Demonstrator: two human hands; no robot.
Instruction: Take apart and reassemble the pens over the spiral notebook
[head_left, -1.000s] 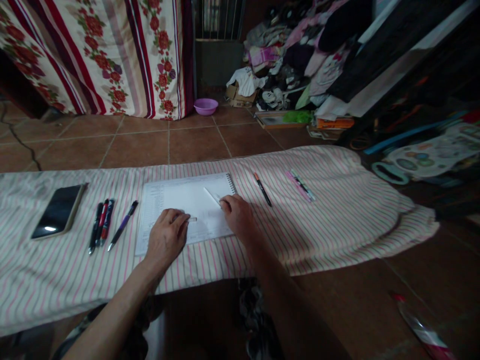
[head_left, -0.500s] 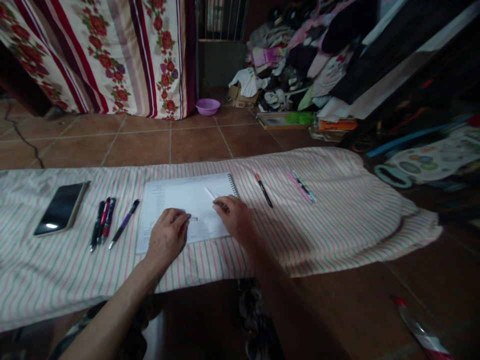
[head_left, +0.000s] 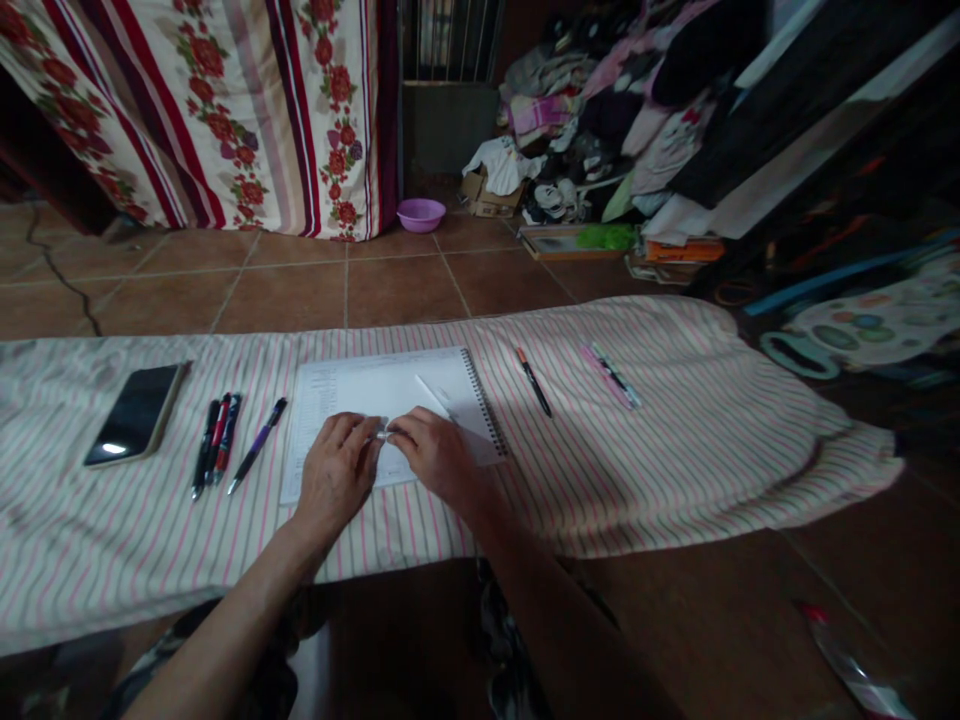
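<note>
A spiral notebook [head_left: 367, 375] lies on the striped cloth, its wire binding on the right. Over its lower part, my left hand [head_left: 341, 465] is closed, pinching one end of a small slender piece, like a pen part [head_left: 383, 435]. The fingertips of my right hand [head_left: 435, 450] close on the other end of this piece, so both hands almost meet. Most of the piece is hidden by fingers. A slim white pen-like tube [head_left: 431, 392] rests on the page just beyond my right hand, and its lower end is hard to make out.
Left of the notebook lie a purple-and-black pen [head_left: 257, 446], several dark and red pens [head_left: 216, 445] and a phone [head_left: 136, 415]. To the right are a black pen with an orange end [head_left: 533, 380] and pink and pale pens [head_left: 611, 375]. A purple basin [head_left: 421, 214] stands on the tiled floor.
My right hand has moved left from the white tube to the small piece at my left fingertips. The white tube now lies on the page. The view has shifted slightly.
</note>
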